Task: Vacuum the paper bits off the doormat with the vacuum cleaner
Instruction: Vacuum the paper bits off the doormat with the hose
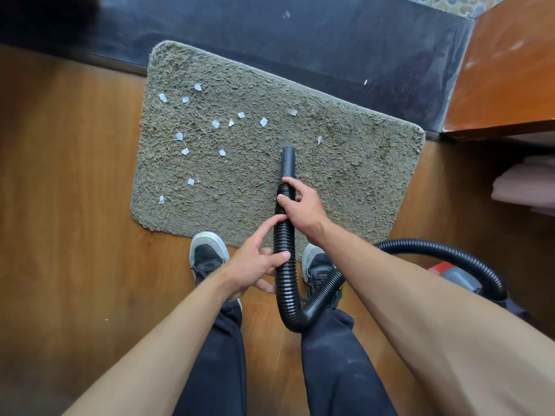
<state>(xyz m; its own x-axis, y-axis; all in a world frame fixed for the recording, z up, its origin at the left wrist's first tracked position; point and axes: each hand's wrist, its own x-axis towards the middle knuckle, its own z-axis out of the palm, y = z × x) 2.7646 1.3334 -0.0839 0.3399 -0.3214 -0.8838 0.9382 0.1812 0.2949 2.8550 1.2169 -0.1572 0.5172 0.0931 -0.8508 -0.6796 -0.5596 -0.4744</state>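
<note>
Right grip [303,208] is wrapped round the black ribbed hose [283,235], fingers curled over it just behind the smooth nozzle [288,163]. Left grip [255,265] sits lower on the same hose, nearer the body. Its thumb lies across the front, the index finger is stretched out along the ribs, and the other fingers are tucked behind, so it's a looser hold. The nozzle pokes straight out ahead of the right grip, and its tip looks to be down on the shaggy grey-green doormat [345,187], roughly mid-mat. The paper bits [215,124] are nearly all scattered on the mat off to the left of and beyond both grips. One sits just right of the nozzle tip and another a bit further past it. A couple more bits lie well beyond on the dark stone strip [270,40] along the mat's far edge. Below the left grip the hose loops down between the legs, then swings right under the right arm to the vacuum cleaner [456,277]. That's a red and grey body on the wooden floor [75,205], mostly hidden by arm and hose, so I can't read any brand or label on it. Two black shoes [207,256] with pale toe caps sit right under the grips at the mat's near edge. Far right of the right grip there's an orange-brown wood panel [495,70] with some pink folded cloth [525,187] below it.
</note>
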